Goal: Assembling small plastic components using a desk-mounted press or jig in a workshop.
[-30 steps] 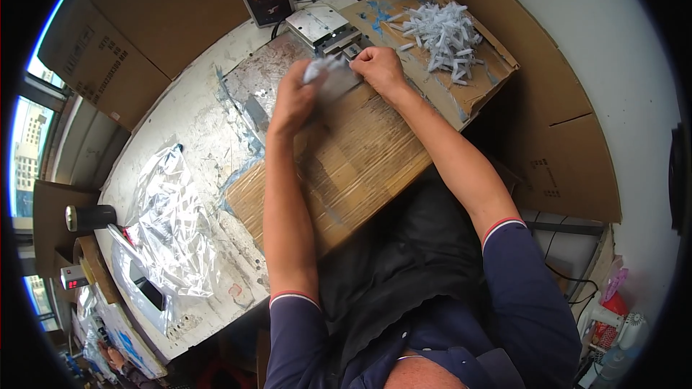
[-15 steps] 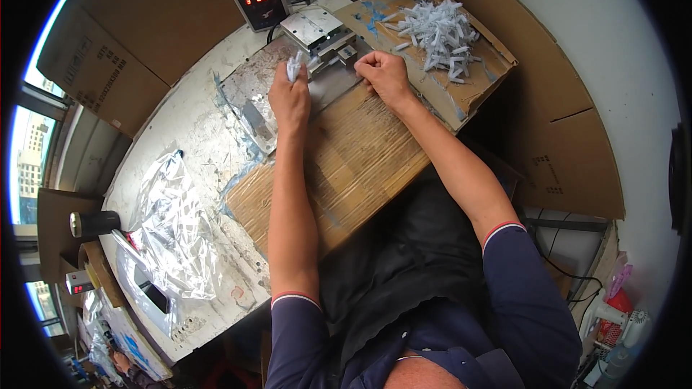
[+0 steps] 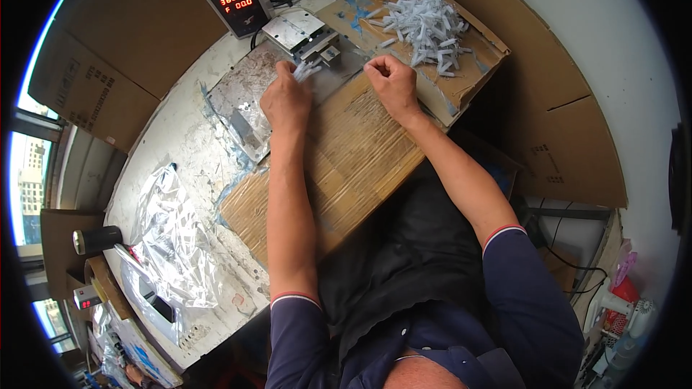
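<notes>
My left hand is closed around a small bunch of translucent white plastic pieces, which stick out between thumb and fingers. Just beyond it sits a small metal fixture with a block at its front edge. My right hand is curled, thumb and forefinger pressed together; whatever may be in that pinch is too small to make out. It hovers over the far edge of the tape-covered cardboard, right of the fixture. A heap of similar plastic pieces lies on a cardboard tray beyond my right hand.
Behind the fixture stands a box with a red digital display and black cables. Clear plastic bags and a phone lie on the left of the white table. Upright cardboard sheets border the work area. A dark cylinder stands far left.
The display's digits have changed. My left hand has turned, bringing its plastic pieces over toward the right. My right hand has drawn back a little from the fixture. The whole view has shifted slightly.
</notes>
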{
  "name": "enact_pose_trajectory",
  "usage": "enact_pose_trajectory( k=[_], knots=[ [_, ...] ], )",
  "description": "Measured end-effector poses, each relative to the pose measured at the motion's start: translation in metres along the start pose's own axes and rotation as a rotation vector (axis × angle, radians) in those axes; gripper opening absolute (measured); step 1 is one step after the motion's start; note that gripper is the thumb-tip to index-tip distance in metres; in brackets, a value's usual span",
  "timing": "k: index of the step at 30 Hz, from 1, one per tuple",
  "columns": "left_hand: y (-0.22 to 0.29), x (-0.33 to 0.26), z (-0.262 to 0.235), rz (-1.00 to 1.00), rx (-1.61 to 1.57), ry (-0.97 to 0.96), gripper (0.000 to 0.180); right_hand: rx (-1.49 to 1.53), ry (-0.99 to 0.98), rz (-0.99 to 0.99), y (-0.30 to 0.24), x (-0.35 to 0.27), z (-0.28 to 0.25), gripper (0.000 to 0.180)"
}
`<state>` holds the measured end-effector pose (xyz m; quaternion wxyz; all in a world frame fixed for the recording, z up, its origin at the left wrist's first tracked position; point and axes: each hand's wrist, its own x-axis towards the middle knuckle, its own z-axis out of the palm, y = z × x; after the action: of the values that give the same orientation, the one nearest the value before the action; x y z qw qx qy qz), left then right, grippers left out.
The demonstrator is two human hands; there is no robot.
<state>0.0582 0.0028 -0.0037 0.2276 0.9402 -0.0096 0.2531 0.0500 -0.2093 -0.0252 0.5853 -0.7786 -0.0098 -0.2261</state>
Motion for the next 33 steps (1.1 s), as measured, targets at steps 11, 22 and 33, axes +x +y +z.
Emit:
enact_pose_trajectory(
  k=[11, 22, 33],
  knots=[
    [-0.022, -0.003, 0.009, 0.137, -0.179, 0.223, 0.023, -0.01, -0.025, -0.008, -0.002, -0.001, 0.002, 0.015],
    [0.001, -0.011, -0.028, -0.428, -0.974, -0.267, 0.019, 0.17, -0.148, 0.09, -0.028, 0.001, 0.002, 0.037],
    [0.016, -0.073, -0.037, -0.498, -1.351, -0.516, 0.014, 0.312, -0.399, -0.013, -0.064, -0.035, 0.061, 0.034]
  ],
)
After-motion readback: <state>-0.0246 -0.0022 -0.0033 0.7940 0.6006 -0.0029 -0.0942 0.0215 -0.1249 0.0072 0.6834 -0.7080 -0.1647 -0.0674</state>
